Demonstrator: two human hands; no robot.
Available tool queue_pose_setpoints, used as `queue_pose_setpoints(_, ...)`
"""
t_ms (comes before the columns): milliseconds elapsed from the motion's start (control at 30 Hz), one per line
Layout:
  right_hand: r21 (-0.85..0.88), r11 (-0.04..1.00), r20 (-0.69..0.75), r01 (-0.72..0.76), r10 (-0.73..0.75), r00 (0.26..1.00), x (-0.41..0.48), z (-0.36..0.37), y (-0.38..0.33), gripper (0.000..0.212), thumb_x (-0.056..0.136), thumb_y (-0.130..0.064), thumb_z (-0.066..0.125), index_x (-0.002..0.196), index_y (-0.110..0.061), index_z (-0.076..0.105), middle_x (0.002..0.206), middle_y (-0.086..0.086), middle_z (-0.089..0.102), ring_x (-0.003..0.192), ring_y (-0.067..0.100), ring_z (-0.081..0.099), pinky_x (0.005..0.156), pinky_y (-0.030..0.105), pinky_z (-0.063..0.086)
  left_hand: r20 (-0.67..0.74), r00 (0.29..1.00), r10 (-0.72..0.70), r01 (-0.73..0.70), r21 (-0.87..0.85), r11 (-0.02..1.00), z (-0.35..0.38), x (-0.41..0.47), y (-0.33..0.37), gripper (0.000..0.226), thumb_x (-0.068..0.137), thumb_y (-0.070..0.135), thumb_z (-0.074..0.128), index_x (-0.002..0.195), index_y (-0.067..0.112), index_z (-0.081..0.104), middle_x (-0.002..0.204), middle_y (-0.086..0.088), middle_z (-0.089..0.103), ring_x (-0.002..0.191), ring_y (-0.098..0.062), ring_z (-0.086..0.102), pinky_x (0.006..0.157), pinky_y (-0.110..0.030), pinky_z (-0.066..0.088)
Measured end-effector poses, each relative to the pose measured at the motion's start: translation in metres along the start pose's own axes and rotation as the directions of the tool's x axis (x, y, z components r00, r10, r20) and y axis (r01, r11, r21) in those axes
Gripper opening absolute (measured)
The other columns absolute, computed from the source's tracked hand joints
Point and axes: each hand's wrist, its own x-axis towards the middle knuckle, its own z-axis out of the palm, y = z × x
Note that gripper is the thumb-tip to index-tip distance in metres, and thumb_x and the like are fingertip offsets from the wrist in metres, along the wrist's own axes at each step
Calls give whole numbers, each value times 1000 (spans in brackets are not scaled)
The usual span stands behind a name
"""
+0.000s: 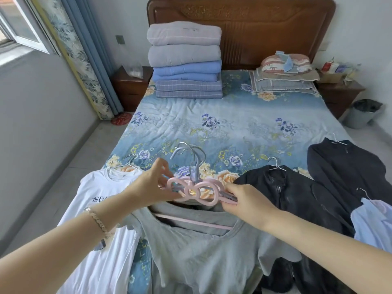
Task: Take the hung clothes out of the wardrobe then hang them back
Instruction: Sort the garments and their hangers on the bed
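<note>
Hangers (195,193): pink, bunched together, metal hooks pointing away from the person; gripped at each end and raised just above the bedding in the head view.
Left hand (156,183): fingers and thumb pinched on the left loop of the bunch; a bracelet (95,219) sits on the wrist.
Right hand (244,201): fingers curled round the right arm of the bunch, clamped on it.
Grey T-shirt (203,255): flat on the bed just below both hands, with a pink hanger bar (191,222) showing inside its collar.
White T-shirt (101,211): left of the left hand and partly under that forearm, on a wire hanger (125,164).
Black jacket (286,196): just right of the right hand, zip front up, a wire hook at its collar.
Dark top (343,172): farther right, beyond the jacket, also on a hanger.
Pale blue shirt (371,228): right of the right forearm, at the frame's edge.
Bed (233,128): blue floral cover stretching away beyond the hands.
Folded blankets (184,60): stacked well beyond the hands, against the headboard (265,28).
</note>
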Motion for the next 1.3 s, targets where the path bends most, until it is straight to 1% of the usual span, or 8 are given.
queue_pose_setpoints(67,-18,1000,3,1,-1,1000,-1,1,3,15,83,-16,58,72,-14,47,68,2,49,66,23,43,60,32,31,92,991,-98,70,271,960,0,-2,-2,49,55,66,61,84,27,51,75,10,60,72,-10,58,69,-22,45)
queue_pose_setpoints(133,-30,999,-3,11,-11,1000,0,0,2,15,83,-16,59,73,-13,49,70,-2,47,71,23,45,62,32,31,166,958,-232,149,404,903,1,-4,-5,35,68,66,61,80,34,56,75,11,58,76,-15,55,72,-27,42)
queue_pose_setpoints(300,-46,997,22,56,-56,998,-3,1,-15,32,81,-13,62,62,-23,37,89,5,50,84,26,51,73,35,38,172,961,-217,101,514,852,-6,-24,-14,37,77,44,71,106,23,61,92,3,63,85,-18,56,71,-25,40)
queue_pose_setpoints(533,-125,988,255,90,-56,965,-31,17,-75,36,78,-16,65,54,-25,40,52,-6,36,47,5,35,49,17,29,329,895,-300,71,559,826,-38,-91,-21,35,76,43,73,67,27,43,67,11,46,65,-13,46,49,-11,31)
queue_pose_setpoints(667,-72,992,287,107,-82,954,-53,38,-120,37,79,-18,67,53,-24,42,47,-7,38,46,2,37,48,16,30,428,837,-342,66,540,839,-68,-138,-37,37,72,46,76,65,21,48,69,4,52,58,-9,41,53,-16,33)
queue_pose_setpoints(867,108,989,278,101,-128,952,-56,59,-168,3,82,-25,67,81,-22,68,69,-9,64,62,-3,48,67,20,41,355,838,-415,181,537,824,-130,-179,-41,53,51,62,79,66,21,50,64,7,47,59,-11,41,55,-24,30)
queue_pose_setpoints(1033,122,989,172,82,-102,980,-32,67,-165,21,85,-28,62,96,-12,67,82,10,64,73,11,46,71,29,37,155,961,-228,118,515,849,-145,-169,-53,44,66,39,81,56,17,45,51,5,38,48,-11,32,43,-20,26)
queue_pose_setpoints(1300,65,997,50,32,-35,998,25,75,-102,25,80,-33,70,96,-15,67,89,12,69,76,25,57,67,28,37,66,982,-176,105,584,805,-107,-100,-87,45,71,38,79,63,22,37,64,3,44,69,-23,43,57,-31,31)
